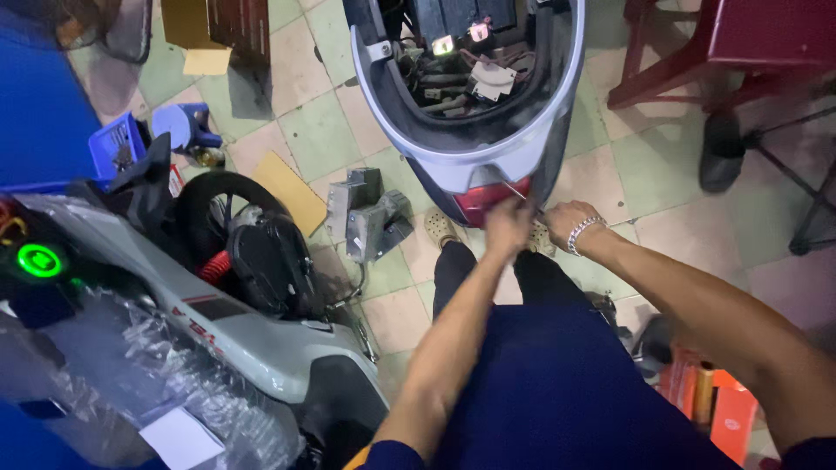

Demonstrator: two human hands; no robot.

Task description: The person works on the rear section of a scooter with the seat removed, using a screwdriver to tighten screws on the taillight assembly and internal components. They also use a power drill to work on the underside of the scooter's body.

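- Left hand: grip pressed together on a thin metal tool, just below the red tail lamp.
- Right hand, wearing a silver bracelet: fingers curled beside the left hand; what its grip pinches cannot be told.
- Tail lamp: set at the rear of a grey scooter body, standing on the tiled floor.
- Left foreground: second grey scooter under plastic wrap.
- Far right: red stool.
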